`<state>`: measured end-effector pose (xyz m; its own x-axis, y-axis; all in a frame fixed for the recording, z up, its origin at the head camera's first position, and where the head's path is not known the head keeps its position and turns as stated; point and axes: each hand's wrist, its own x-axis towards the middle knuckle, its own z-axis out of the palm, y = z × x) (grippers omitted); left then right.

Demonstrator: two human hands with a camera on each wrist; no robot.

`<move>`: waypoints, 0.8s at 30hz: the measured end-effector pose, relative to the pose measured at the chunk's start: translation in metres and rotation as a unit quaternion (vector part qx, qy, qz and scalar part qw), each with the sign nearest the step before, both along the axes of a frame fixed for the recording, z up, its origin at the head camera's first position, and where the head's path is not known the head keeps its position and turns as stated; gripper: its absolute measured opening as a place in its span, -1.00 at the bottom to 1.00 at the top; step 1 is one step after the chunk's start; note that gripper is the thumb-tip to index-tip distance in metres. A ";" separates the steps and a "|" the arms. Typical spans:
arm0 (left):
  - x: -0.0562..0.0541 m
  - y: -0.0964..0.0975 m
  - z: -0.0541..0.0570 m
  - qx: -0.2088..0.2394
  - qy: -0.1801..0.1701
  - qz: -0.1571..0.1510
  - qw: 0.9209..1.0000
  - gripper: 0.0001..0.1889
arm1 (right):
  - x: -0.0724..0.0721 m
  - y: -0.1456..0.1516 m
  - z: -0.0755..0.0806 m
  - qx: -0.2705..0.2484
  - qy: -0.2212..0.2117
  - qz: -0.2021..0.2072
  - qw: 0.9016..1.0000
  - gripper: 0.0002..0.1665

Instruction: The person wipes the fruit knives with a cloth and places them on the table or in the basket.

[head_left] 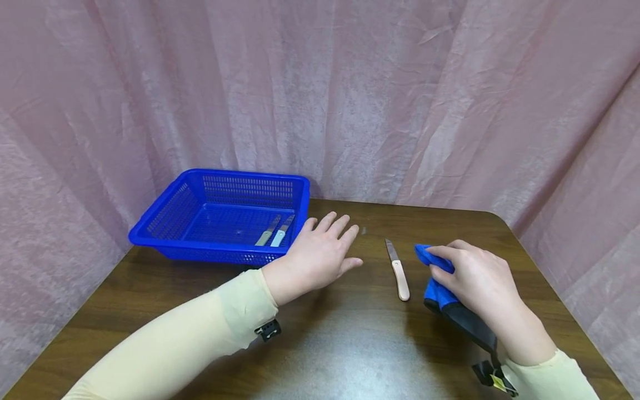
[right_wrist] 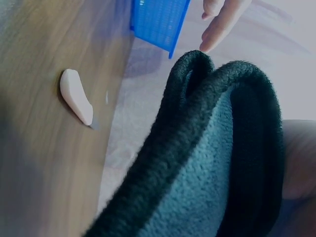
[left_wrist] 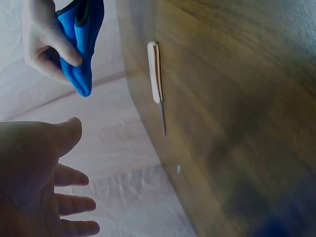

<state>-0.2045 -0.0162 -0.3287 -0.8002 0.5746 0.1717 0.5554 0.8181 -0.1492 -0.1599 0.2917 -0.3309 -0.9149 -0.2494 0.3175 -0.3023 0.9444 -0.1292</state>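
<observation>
A small knife with a cream handle lies on the table between the two hands, its blade pointing away. My left hand hovers with fingers spread near the right side of a blue basket, holding nothing. In the right hand a folded blue cloth with a dark edge is pinched between thumb and fingers, to the right of the knife. Two more knives lie inside the basket, one with a greenish handle and one with a white handle.
The brown wooden table has a rounded far right corner. Pink curtains hang behind it and along its sides. A small pale mark shows on the tabletop beyond the left fingers.
</observation>
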 end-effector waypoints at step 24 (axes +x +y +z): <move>0.012 0.046 -0.028 -0.043 -0.043 -0.023 0.998 -0.23 | 0.007 0.019 -0.011 0.006 -0.013 -0.027 1.000 -0.58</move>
